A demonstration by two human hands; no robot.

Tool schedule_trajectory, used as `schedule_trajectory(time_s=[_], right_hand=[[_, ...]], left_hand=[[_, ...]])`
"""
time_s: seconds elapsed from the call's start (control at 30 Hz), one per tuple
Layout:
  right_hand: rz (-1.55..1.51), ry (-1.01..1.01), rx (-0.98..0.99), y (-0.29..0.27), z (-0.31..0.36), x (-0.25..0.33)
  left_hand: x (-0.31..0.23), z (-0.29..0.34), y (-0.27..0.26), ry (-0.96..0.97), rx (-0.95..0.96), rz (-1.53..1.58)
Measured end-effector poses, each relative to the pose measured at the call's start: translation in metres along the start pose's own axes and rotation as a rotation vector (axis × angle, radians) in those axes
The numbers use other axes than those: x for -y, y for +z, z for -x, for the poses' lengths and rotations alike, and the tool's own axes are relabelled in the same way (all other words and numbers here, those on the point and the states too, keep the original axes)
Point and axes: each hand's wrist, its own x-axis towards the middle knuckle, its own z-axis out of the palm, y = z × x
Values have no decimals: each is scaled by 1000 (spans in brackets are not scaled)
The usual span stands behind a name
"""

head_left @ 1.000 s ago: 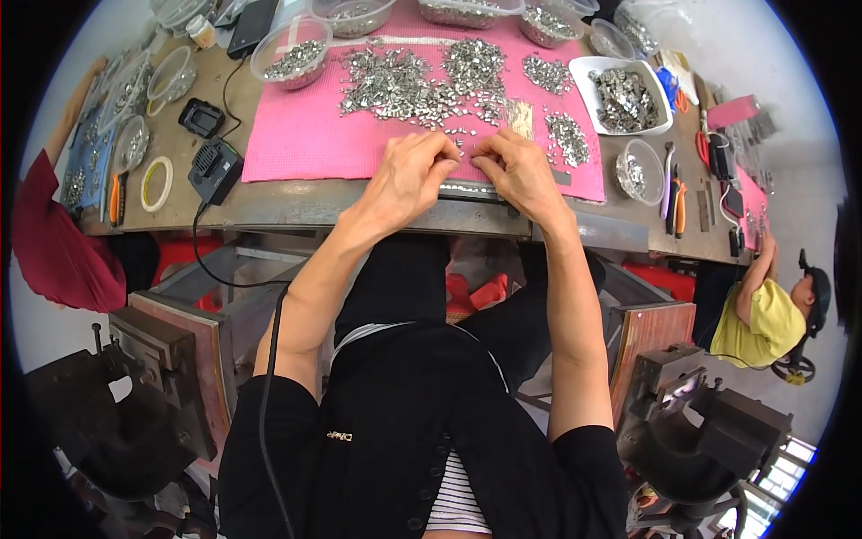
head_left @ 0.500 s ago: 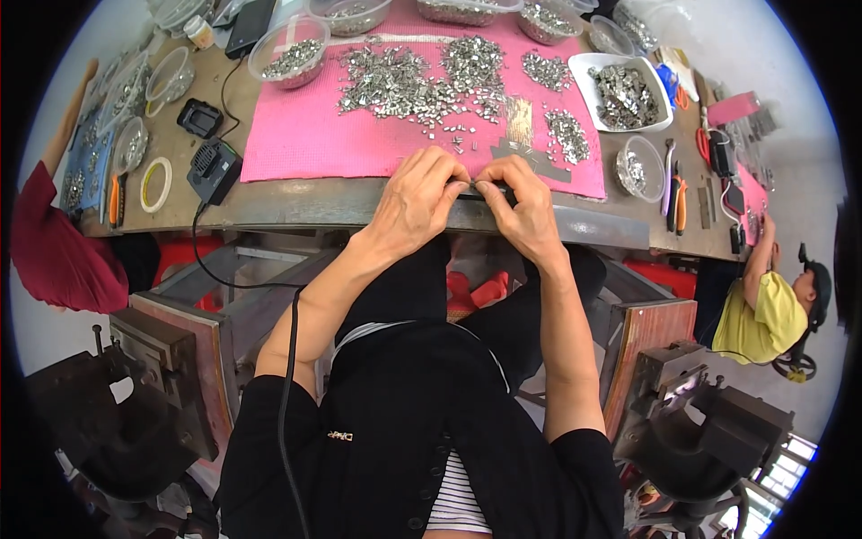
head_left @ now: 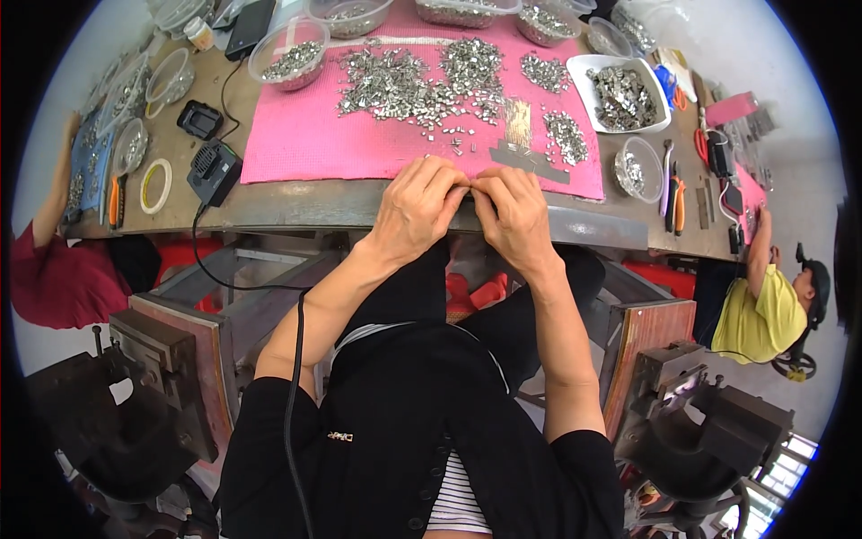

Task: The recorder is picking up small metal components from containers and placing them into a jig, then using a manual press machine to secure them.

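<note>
Over the table's metal front edge (head_left: 323, 207), my left hand (head_left: 415, 208) and my right hand (head_left: 514, 214) meet, thumbs and fingertips pinched together. Whatever lies between the fingertips is too small and too covered to make out. Just beyond them stretches a pink mat (head_left: 296, 144) bearing heaps of small silvery metal pieces (head_left: 395, 85). Past my right hand, a flat grey metal strip (head_left: 530, 162) lies on the mat, touching a bundle of thin brass-coloured strips or pins (head_left: 518, 124). A smaller pile of metal pieces (head_left: 566, 136) sits to its right.
Clear tubs of metal parts (head_left: 292, 65) line the back. At right are a white tray (head_left: 664, 103), a round tub (head_left: 639, 171) and orange-handled pliers (head_left: 680, 208). A black charger (head_left: 214, 171) and a tape roll (head_left: 155, 186) lie left. Co-workers sit at both sides; a cable hangs by my left arm.
Both my hands have shifted slightly, still pinched together; the right one has drawn back a little, baring more of the grey strip. The left co-worker's arm and body have moved lower in view.
</note>
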Motion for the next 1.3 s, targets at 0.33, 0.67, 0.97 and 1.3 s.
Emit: schedule_trajectory(time_s=[0.33, 0.67, 0.97, 1.3], right_hand=[[-22, -54, 54, -6, -4, -3], [-180, 122, 62, 9, -32, -46], [-71, 101, 120, 17, -39, -55], [-5, -8, 100, 14, -40, -53]], left_hand=[[5, 1, -1, 23, 15, 64], [5, -1, -1, -49, 22, 101], [1, 2, 3, -18, -37, 28], [0, -6, -7, -21, 102, 0]])
